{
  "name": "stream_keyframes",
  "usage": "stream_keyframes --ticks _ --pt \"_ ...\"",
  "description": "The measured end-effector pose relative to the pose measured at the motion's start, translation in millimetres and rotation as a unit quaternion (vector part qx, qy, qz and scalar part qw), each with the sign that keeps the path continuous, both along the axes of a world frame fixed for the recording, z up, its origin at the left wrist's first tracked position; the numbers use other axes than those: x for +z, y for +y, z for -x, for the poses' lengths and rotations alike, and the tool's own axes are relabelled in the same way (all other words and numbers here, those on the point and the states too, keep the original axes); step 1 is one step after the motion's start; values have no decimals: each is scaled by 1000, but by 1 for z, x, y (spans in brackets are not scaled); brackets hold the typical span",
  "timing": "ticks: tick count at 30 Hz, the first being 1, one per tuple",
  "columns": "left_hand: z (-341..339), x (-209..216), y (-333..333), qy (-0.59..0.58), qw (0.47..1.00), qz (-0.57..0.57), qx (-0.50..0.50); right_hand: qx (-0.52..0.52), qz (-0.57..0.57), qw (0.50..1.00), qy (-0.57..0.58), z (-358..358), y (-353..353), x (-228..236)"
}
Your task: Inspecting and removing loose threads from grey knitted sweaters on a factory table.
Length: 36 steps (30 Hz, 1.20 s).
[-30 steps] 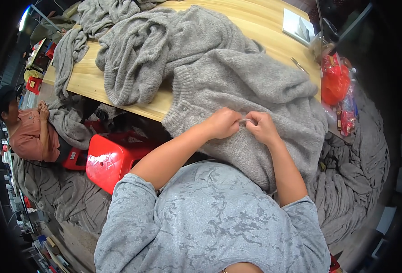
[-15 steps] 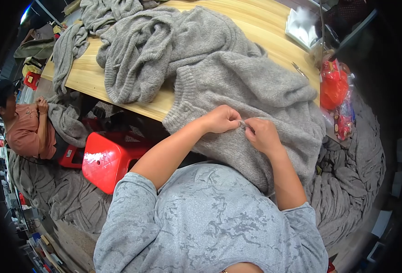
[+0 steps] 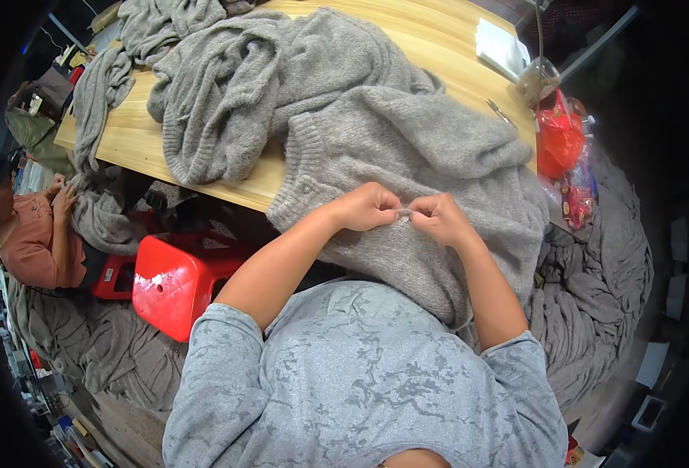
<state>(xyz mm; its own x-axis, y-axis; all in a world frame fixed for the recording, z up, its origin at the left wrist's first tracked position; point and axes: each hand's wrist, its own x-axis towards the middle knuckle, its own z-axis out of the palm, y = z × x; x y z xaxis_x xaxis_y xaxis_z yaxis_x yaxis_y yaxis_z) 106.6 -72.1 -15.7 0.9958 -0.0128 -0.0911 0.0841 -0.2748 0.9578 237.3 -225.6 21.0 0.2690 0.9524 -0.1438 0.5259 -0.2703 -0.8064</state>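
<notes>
A grey knitted sweater (image 3: 430,160) with a ribbed edge lies across the table's near edge and hangs down toward my lap. My left hand (image 3: 369,207) pinches a small bit of its knit between thumb and fingertips. Close beside it, my right hand (image 3: 440,219) pinches the same raised bit from the right, so the fingertips almost meet. A small light spot shows in the knit just below them. Whether a needle or thread is between the fingers is too small to make out.
The wooden table (image 3: 453,54) carries another grey knit garment (image 3: 219,101), small metal snips (image 3: 500,111) and a white stack (image 3: 502,48). A red bag (image 3: 559,140) hangs at the right. On the left are a red stool (image 3: 174,287) and a seated co-worker (image 3: 36,234). Grey knit heaps (image 3: 594,296) lie around.
My hands have come level, fingertips facing each other across the pinched knit; the right hand has moved slightly up and left. The whole view has shifted a little.
</notes>
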Motion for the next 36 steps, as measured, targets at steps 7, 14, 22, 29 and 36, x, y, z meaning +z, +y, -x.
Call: stream_keyframes --ticks 7,14,22,29,36 --pt "4 4 -3 -12 1000 22 16 -40 52 989 134 1 7 -6" --pt "0 2 -10 56 992 52 97 -40 -40 993 103 1 -5 -17" --pt "-1 -5 -12 -6 986 106 129 -50 -76 994 52 12 -17 1" --pt "47 75 -4 -178 821 -505 199 -56 -74 995 -40 4 -36 7" --pt "82 26 25 -48 894 -352 272 52 -43 966 -249 53 -37 20"
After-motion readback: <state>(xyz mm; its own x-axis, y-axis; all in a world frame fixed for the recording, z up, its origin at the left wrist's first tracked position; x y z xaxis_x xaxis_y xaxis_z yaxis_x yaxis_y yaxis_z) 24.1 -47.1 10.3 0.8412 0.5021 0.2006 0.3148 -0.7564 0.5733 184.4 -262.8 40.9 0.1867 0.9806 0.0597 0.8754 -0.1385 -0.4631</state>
